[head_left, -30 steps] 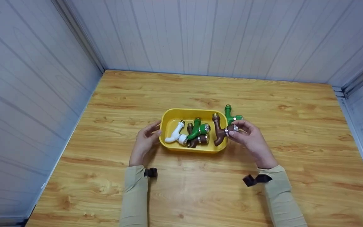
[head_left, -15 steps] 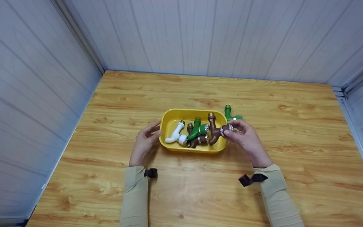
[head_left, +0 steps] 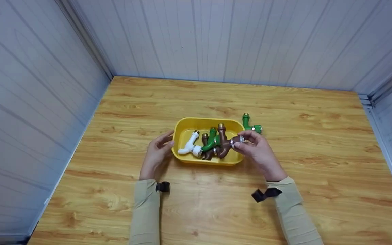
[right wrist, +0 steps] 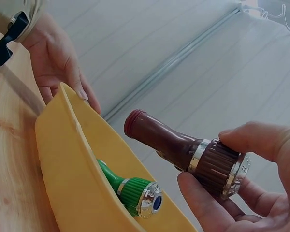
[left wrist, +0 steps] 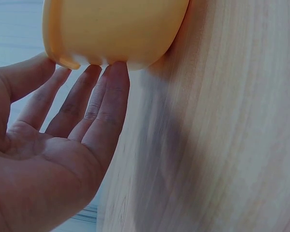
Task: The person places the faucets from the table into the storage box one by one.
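Observation:
A yellow plastic bin (head_left: pixel 209 162) stands on the table. Inside lie a white tap (head_left: pixel 189 146), a green tap (head_left: pixel 209 144) and a brown tap (head_left: pixel 207 156), the green one partly over that brown one. My right hand (head_left: pixel 259 154) pinches a second brown tap (head_left: pixel 222 144) by its ribbed knob (right wrist: pixel 215 164), between thumb and fingers. This tap hangs over the bin's right half, its brass threaded end pointing away from me. At the bin's left end, my left hand (head_left: pixel 157 154) rests its extended fingertips against the outer wall (left wrist: pixel 111 29), thumb at the rim.
Another green tap (head_left: pixel 248 125) lies on the wooden table (head_left: pixel 196 211) just behind the bin's right end. Pale panel walls (head_left: pixel 202 37) rise at the back and both sides. Black straps (head_left: pixel 267 194) circle the sleeves near the wrists.
My right hand has moved left, carrying the brown tap from the bin's right rim inward, where it now overlaps the green tap. The left hand and the bin have stayed put.

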`<state>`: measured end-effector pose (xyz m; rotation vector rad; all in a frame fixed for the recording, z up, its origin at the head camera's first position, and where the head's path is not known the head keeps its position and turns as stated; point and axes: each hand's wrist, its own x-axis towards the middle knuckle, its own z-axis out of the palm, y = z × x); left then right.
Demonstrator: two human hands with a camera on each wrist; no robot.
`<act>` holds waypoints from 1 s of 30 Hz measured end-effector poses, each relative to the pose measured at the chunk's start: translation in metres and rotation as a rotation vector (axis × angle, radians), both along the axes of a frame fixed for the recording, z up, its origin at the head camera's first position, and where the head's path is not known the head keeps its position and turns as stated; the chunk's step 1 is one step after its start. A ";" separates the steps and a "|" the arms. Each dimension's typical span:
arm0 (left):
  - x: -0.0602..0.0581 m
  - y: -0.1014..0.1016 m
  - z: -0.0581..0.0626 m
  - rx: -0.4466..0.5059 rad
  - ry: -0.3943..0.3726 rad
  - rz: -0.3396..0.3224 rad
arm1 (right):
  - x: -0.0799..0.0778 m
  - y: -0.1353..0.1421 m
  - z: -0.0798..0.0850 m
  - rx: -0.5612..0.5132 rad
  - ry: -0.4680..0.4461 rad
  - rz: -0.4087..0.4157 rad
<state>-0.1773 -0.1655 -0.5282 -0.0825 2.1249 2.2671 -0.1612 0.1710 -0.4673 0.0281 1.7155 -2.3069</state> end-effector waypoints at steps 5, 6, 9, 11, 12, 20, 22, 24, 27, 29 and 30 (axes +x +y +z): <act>0.000 0.000 0.000 0.009 -0.008 0.000 | 0.000 -0.003 0.000 -0.003 -0.003 -0.002; 0.000 0.000 0.000 0.007 -0.011 0.002 | 0.000 -0.003 0.000 -0.003 -0.006 -0.004; 0.001 0.000 0.001 0.005 -0.021 0.005 | 0.000 -0.004 -0.001 0.004 -0.015 -0.003; 0.001 0.000 0.002 0.011 -0.023 0.004 | 0.000 -0.005 -0.001 0.004 -0.021 -0.007; 0.001 0.001 0.002 0.011 -0.023 0.004 | -0.001 -0.005 -0.002 0.006 -0.022 -0.008; 0.001 0.002 0.002 0.025 -0.030 0.004 | -0.004 -0.007 -0.003 0.014 -0.039 -0.011; 0.001 0.002 0.002 0.021 -0.031 0.001 | -0.004 -0.007 -0.003 0.007 -0.049 -0.011; 0.001 0.002 0.002 0.016 -0.033 0.002 | -0.004 -0.007 -0.002 0.004 -0.056 -0.012; 0.001 0.001 0.002 0.006 -0.034 0.005 | -0.005 -0.008 -0.002 -0.006 -0.068 -0.013; 0.001 0.001 0.002 0.006 -0.043 0.007 | -0.005 -0.008 -0.002 -0.013 -0.074 -0.013; 0.001 0.001 0.002 0.005 -0.044 0.008 | -0.005 -0.009 -0.002 -0.017 -0.077 -0.014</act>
